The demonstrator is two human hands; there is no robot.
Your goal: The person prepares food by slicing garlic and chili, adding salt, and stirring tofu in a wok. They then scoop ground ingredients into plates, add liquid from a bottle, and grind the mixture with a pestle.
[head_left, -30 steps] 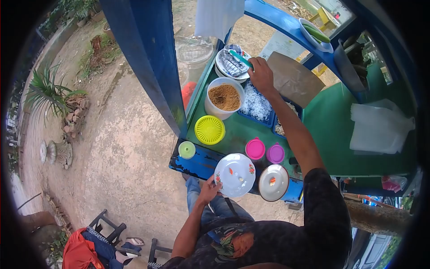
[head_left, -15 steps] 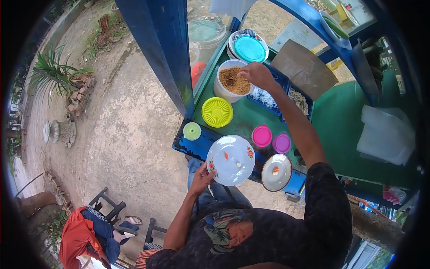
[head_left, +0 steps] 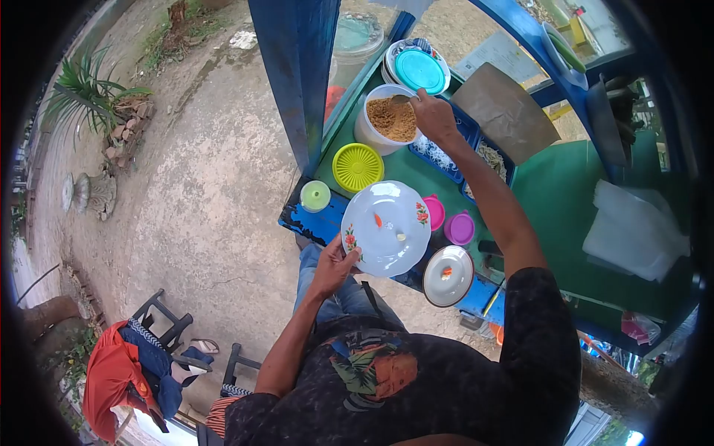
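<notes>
My left hand (head_left: 336, 266) grips the rim of a white plate with red flowers (head_left: 387, 249), on which lie a small orange-red piece and a small pale piece. My right hand (head_left: 435, 117) is closed on a spoon (head_left: 400, 99) at the rim of a white tub (head_left: 366, 134) filled with brown crumbly food (head_left: 394, 123). A yellow-green ribbed lid (head_left: 358, 168) lies just below the tub. Right of the plate are a pink lidded container (head_left: 433, 214), a purple one (head_left: 459, 228) and a small brown-rimmed plate (head_left: 448, 286).
Blue trays (head_left: 439, 157) of white and pale food sit beside the tub, below stacked plates topped by a turquoise lid (head_left: 419, 70). A blue post (head_left: 297, 82) rises at the left. A seated person in red (head_left: 111, 372) is at lower left.
The flowered plate in my left hand has moved up, now partly covering the pink container. My right hand has drawn back to the tub's upper right rim, and the spoon's bowl now shows above the food.
</notes>
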